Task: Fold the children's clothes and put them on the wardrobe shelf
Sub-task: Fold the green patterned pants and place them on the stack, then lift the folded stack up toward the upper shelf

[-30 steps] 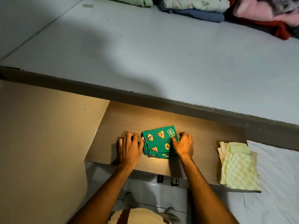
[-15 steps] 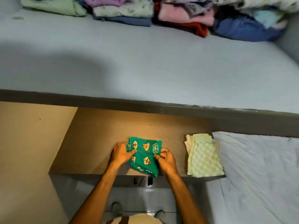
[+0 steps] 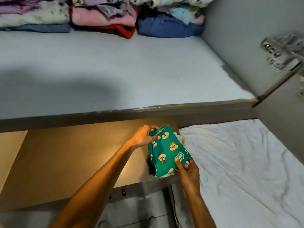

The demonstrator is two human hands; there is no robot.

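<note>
A folded green garment [image 3: 168, 151] printed with cartoon chipmunks is held between both hands at the right end of the wooden board [image 3: 79, 162]. My left hand [image 3: 144, 136] grips its far left corner. My right hand [image 3: 185, 168] pinches its near right corner. The garment covers the folded pale checked garment [image 3: 181, 137], of which only a sliver shows at the far right edge. The grey wardrobe shelf [image 3: 115, 71] lies beyond, with folded clothes stacked along its back: white and blue [image 3: 34, 20], pink and red [image 3: 105, 18], blue [image 3: 167, 27].
A bed with a crumpled white sheet [image 3: 238, 162] lies to the right of the board. The wardrobe's grey side wall [image 3: 238, 38] carries a metal door hinge [image 3: 283, 51] at the right. A dark shelf front edge [image 3: 115, 114] overhangs the board.
Both hands lifted the green garment off the middle of the board and carried it right, over the checked garment. The view swung right and up, showing more of the shelf.
</note>
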